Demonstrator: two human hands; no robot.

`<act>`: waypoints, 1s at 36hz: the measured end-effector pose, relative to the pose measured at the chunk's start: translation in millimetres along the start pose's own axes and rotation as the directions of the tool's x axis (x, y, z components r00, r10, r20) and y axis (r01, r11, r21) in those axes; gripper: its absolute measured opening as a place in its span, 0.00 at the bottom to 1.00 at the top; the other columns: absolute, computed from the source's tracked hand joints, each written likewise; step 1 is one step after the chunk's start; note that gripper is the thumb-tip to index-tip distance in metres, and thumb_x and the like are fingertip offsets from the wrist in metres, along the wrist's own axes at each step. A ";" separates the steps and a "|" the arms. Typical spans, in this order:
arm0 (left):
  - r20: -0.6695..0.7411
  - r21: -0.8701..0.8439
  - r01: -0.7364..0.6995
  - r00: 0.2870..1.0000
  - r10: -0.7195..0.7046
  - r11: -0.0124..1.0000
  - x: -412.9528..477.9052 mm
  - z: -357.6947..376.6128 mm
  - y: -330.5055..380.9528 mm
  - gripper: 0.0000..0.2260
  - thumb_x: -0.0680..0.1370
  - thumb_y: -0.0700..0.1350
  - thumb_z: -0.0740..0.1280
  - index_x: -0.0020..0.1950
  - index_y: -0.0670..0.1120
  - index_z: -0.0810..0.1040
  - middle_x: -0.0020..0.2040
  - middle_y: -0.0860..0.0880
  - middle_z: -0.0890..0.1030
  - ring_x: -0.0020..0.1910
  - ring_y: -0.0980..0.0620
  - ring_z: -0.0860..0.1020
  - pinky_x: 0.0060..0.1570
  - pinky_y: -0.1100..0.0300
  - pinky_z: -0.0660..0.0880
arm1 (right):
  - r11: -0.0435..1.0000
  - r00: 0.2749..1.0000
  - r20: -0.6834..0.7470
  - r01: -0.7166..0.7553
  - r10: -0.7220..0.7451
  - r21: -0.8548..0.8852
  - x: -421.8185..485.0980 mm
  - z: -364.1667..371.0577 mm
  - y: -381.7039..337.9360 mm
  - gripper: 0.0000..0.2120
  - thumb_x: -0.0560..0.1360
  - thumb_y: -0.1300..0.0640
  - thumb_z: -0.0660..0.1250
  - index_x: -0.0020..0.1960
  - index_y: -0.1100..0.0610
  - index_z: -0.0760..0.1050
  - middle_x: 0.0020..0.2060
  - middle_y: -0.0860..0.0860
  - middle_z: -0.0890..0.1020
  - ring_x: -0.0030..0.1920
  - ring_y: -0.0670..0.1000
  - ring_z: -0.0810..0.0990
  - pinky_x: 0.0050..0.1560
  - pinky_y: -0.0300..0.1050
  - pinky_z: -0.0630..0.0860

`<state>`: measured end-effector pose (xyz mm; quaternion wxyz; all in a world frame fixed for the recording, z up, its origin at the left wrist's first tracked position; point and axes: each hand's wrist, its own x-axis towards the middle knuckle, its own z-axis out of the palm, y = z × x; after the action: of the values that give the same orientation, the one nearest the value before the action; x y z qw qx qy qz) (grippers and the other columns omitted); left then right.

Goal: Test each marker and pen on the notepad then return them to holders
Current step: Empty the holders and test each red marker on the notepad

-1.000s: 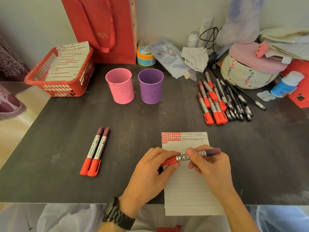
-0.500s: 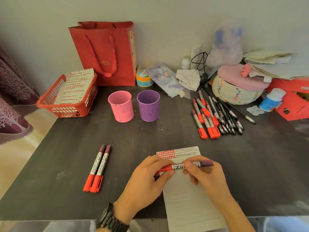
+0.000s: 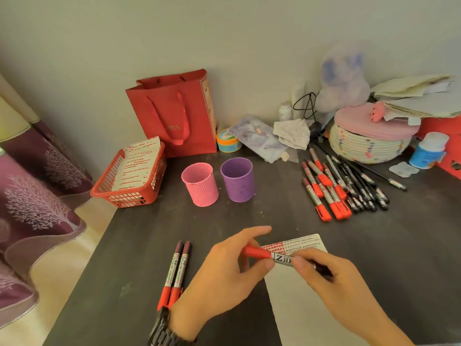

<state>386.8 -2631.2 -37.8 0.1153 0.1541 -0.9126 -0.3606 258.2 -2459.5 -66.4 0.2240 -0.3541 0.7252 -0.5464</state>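
- The left hand (image 3: 224,273) curls round the red cap (image 3: 255,252) of the marker (image 3: 283,258), and the right hand (image 3: 334,283) pinches its barrel. It is held level between them, over the top of the notepad (image 3: 299,310).
- It looks light, stiff and smooth. Grip cap and barrel apart and pull straight — the cap probably snaps free.
- Silver label, black lettering, dark far end.
- Two matching markers (image 3: 178,270) lie on the table (image 3: 274,216) just left of the left hand. The pink holder (image 3: 200,184) and purple holder (image 3: 237,179) stand well beyond — the loose pile (image 3: 334,188) is beyond the right hand.

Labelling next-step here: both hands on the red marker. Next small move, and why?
Probably pull the cap off: left hand pinches the marker by its red cap, right hand grips the barrel, cap looks seated, notepad lies beneath.
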 end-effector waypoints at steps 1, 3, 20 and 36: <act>0.003 -0.058 0.007 1.000 -0.007 0.998 0.3 -2.3 -0.3 0.23 0.76 0.55 0.71 0.68 0.68 0.68 0.50 0.63 0.79 0.43 0.58 0.76 0.42 0.72 0.68 | 0.999 1.000 -0.012 -0.015 0.015 0.046 -1.6 1.2 -0.3 0.09 0.72 0.40 0.65 0.49 0.34 0.82 0.37 0.36 0.84 0.38 0.37 0.80 0.37 0.27 0.70; 0.046 -0.110 0.022 0.999 -0.017 0.994 0.1 -5.6 -2.3 0.27 0.73 0.60 0.71 0.70 0.69 0.65 0.55 0.62 0.77 0.51 0.59 0.77 0.47 0.71 0.69 | 0.985 0.998 -0.032 -0.052 0.058 0.166 -5.2 5.7 0.1 0.08 0.72 0.42 0.66 0.46 0.38 0.83 0.28 0.40 0.79 0.29 0.41 0.74 0.31 0.29 0.67; -0.081 -0.991 -0.104 0.966 -0.244 -0.081 -3.5 22.2 40.1 0.17 0.80 0.51 0.62 0.33 0.47 0.68 0.23 0.53 0.63 0.20 0.56 0.59 0.20 0.62 0.55 | 0.705 0.880 -0.005 -0.376 0.474 0.601 -66.8 71.0 -25.5 0.18 0.63 0.38 0.67 0.40 0.50 0.86 0.23 0.50 0.65 0.20 0.46 0.62 0.21 0.36 0.61; 0.053 -0.997 0.038 0.975 -0.215 -0.074 -21.5 48.3 41.9 0.24 0.83 0.51 0.54 0.26 0.50 0.63 0.22 0.55 0.54 0.19 0.58 0.52 0.17 0.64 0.51 | 0.567 0.832 -0.082 -0.298 0.548 0.768 -107.2 84.0 -25.0 0.19 0.71 0.40 0.70 0.37 0.56 0.82 0.24 0.48 0.62 0.24 0.46 0.59 0.24 0.37 0.60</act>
<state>382.9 -2564.3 -45.3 0.2120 0.1278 -0.3350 -0.9091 394.3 -2435.2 -74.7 0.3539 0.0428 0.5363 -0.7651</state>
